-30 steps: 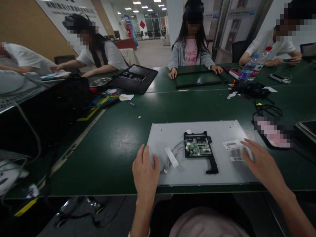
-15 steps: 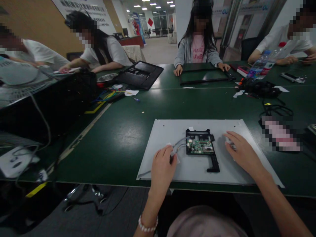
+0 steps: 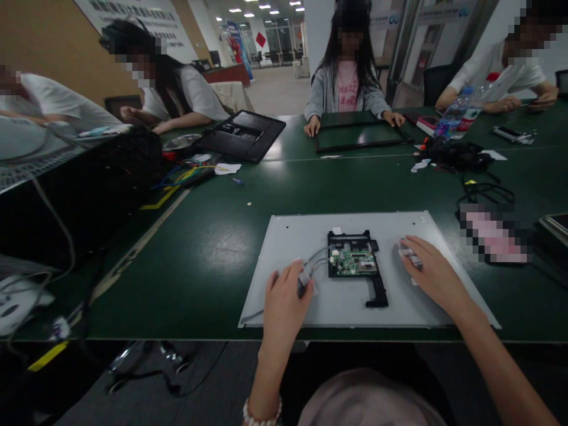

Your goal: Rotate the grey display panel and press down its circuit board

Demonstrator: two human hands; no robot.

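Note:
A light grey metal panel [image 3: 260, 278] lies flat on the table in front of me. Near its middle sits a green circuit board [image 3: 354, 264] inside a black plastic frame [image 3: 378, 290]. On the left part of the panel my left hand [image 3: 286, 302] has its fingers closed around a small grey-and-dark block [image 3: 304, 277]. Thin grey wires [image 3: 316, 257] run from beside that block to the board. My right hand [image 3: 432, 272] curls over a second small grey block [image 3: 410, 258] on the panel's right side; its fingers partly cover it.
A large black casing [image 3: 80, 207] stands at the left. Farther back are a black plastic cover [image 3: 244, 135], loose wires and a screwdriver [image 3: 235, 180]. Across the table a person holds a black bezel [image 3: 364, 144]. Bottles [image 3: 457, 115], tangled cables [image 3: 452, 155] and a phone [image 3: 492, 234] are at right.
The view has shifted slightly, so most things appear a little farther left. More of the block in my left hand shows. Both hands stay at their blocks.

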